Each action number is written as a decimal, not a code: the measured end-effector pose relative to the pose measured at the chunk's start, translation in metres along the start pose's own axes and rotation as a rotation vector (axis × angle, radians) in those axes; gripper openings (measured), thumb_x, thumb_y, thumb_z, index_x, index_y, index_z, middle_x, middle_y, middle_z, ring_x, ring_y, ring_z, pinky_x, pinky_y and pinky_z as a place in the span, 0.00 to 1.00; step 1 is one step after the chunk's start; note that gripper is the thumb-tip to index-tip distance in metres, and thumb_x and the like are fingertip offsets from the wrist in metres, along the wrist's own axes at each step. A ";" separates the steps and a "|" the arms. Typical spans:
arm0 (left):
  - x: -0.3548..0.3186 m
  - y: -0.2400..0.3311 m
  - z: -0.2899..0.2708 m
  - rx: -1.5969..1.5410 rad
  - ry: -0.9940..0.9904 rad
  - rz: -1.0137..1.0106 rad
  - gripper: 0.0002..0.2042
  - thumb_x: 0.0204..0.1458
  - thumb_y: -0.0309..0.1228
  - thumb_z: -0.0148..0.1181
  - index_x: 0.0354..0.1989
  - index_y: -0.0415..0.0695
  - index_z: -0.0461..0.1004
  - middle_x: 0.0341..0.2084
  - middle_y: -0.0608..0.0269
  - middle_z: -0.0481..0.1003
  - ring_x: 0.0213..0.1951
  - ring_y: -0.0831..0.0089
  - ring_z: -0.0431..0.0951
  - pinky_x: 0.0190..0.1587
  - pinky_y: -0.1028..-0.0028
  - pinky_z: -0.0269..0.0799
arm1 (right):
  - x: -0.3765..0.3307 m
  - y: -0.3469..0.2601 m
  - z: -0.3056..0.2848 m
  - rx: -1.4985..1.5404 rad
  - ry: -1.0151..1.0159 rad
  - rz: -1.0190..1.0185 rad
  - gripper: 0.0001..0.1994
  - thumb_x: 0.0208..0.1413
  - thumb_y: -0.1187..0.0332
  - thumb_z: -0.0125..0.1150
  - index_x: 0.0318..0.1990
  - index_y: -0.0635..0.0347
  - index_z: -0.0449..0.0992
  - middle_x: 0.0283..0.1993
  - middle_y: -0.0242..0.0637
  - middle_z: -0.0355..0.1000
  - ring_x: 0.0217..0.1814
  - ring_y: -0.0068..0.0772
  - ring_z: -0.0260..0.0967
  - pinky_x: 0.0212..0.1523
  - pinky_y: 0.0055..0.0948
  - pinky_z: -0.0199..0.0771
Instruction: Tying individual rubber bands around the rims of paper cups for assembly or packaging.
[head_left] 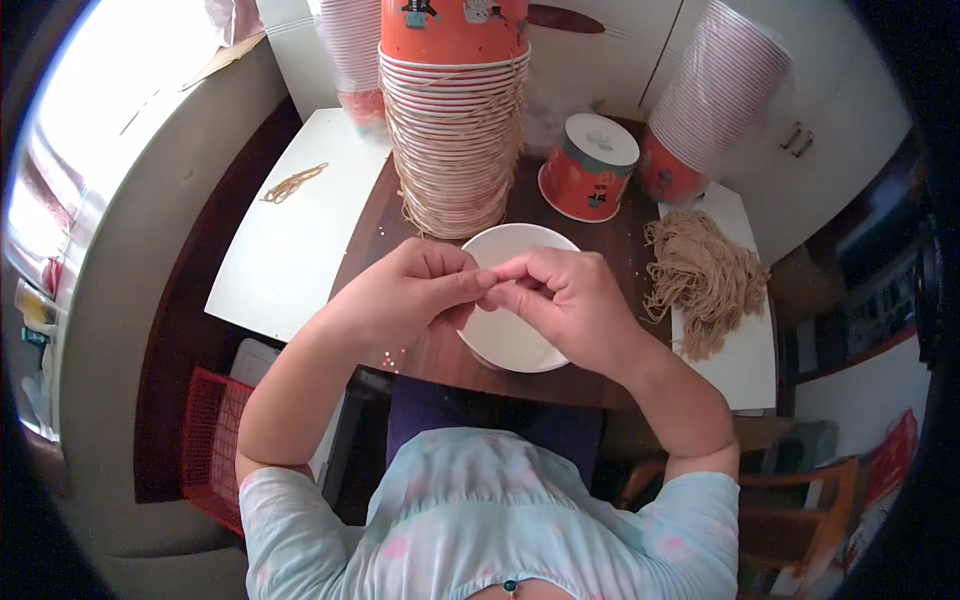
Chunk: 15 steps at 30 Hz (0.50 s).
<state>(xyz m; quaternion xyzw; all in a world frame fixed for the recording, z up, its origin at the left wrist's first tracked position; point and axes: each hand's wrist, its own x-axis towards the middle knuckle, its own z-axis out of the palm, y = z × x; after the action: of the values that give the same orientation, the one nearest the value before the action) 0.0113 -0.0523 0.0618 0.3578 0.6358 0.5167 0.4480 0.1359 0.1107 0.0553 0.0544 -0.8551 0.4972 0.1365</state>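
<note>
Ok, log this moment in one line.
left hand, right hand: pinched together; anything held: unclear; below: white tub; right side: tan strands

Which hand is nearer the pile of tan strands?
Right. The right hand is over the open white bucket, to the left of the pile of tan strands; the left hand is farther left.

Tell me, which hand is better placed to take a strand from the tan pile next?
Probably the right hand: the tan pile lies on that side. The left hand, meeting it at the fingertips over the white tub, would have to reach across it.
</note>
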 end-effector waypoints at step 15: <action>0.026 0.021 -0.002 0.360 0.156 0.234 0.12 0.58 0.35 0.54 0.30 0.39 0.77 0.20 0.72 0.73 0.23 0.86 0.66 0.26 0.82 0.62 | 0.031 0.038 -0.039 0.864 -0.273 0.479 0.05 0.59 0.72 0.51 0.40 0.62 0.71 0.37 0.37 0.73 0.26 0.16 0.63 0.26 0.15 0.63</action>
<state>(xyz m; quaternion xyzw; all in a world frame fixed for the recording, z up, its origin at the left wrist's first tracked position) 0.0006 -0.0241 0.0773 0.4622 0.7047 0.4694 0.2635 0.1048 0.1649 0.0512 -0.0272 -0.5699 0.8111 -0.1292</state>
